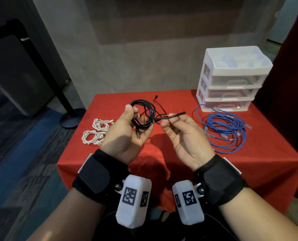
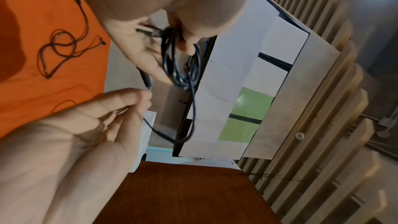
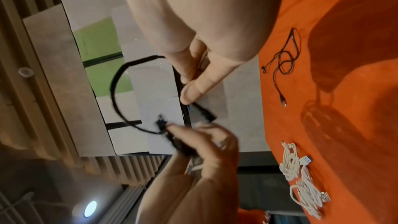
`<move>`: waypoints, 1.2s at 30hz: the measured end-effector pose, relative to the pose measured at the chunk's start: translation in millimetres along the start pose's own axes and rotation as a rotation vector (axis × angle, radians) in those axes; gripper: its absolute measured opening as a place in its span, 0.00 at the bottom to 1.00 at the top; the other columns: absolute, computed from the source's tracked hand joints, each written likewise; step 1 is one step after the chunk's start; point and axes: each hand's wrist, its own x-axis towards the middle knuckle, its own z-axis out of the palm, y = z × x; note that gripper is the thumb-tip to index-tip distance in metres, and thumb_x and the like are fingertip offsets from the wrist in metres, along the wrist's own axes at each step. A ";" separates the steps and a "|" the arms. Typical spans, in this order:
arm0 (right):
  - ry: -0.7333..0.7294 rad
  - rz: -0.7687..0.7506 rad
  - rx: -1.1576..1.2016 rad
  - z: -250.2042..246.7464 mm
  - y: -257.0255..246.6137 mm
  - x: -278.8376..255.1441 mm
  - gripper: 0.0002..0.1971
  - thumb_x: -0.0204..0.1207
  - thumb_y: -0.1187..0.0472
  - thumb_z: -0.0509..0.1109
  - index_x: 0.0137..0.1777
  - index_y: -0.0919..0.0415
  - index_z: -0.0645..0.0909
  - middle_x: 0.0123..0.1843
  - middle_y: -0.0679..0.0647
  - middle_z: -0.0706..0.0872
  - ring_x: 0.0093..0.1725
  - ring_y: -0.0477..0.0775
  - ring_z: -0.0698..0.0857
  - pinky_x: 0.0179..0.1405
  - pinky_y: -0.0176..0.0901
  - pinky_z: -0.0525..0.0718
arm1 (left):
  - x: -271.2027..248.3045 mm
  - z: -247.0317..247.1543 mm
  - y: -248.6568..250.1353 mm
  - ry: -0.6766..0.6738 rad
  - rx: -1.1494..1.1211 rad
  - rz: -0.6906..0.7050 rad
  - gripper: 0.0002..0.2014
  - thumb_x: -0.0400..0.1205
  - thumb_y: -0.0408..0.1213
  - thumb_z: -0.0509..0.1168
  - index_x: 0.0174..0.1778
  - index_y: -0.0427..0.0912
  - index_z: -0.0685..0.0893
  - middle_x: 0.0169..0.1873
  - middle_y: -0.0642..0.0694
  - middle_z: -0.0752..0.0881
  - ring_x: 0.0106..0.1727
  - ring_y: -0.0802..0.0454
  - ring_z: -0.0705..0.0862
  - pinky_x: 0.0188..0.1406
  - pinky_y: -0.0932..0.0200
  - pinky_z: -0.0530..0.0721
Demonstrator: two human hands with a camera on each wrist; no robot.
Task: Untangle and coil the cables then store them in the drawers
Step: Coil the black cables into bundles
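Black cable (image 1: 143, 114) hangs coiled in our left hand (image 1: 127, 134), thumb and fingers curled round the loops above the red tablecloth (image 1: 249, 162). Our right hand (image 1: 183, 136) pinches its free end between thumb and fingertips. We judge the coil could spring open if the left grip slackens, or the tail could snag the loops and knot if we pull it across. We count one black coil in hand, one thin dark cable (image 1: 159, 105) lying loose, two white bundles (image 1: 97, 132), one blue tangle (image 1: 226, 131), and one drawer unit (image 1: 231, 79) with three shut drawers.
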 end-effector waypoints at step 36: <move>-0.237 -0.341 -1.057 -11.8 -18.7 -7.9 0.09 0.87 0.68 0.67 0.57 0.54 0.85 0.47 0.65 0.87 0.39 0.50 0.81 0.41 0.40 0.79 | 9.9 -32.1 -22.0 -0.069 0.732 0.475 0.16 0.93 0.42 0.55 0.41 0.48 0.79 0.36 0.48 0.75 0.36 0.56 0.70 0.35 0.61 0.69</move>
